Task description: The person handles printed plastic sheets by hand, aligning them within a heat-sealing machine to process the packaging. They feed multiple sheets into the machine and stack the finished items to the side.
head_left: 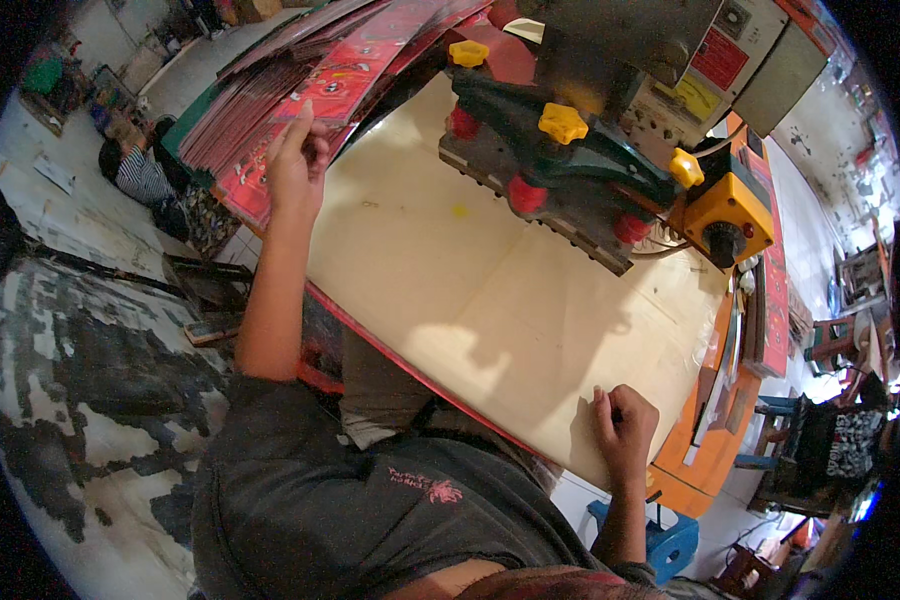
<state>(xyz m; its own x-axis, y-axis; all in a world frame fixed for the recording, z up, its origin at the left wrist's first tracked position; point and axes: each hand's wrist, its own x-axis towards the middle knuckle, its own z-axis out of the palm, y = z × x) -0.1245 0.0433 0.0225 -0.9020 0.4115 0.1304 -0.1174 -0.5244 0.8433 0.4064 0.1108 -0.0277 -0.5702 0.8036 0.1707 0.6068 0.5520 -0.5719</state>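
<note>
Over the edge of a fanned stack of red printed sheets (348, 78), my left hand (298, 165) has its index finger stretched out and its other fingers loosely bent. Nothing shows in it; whether the fingertip touches the top sheet I cannot tell. My right hand (626, 420) is curled into a fist at the near right edge of a cream-coloured work surface (440, 290), with nothing visible inside. Above the far side of that surface stands a press head (570, 150), dark green with yellow star knobs and red round feet on a dark metal plate.
A yellow control box (740, 215) with a black knob sits right of the press head. On the orange table (695, 480) lie a thin metal strip (708, 415) and, farther right, another red stack (773, 310). A person in striped clothing (142, 172) sits at far left.
</note>
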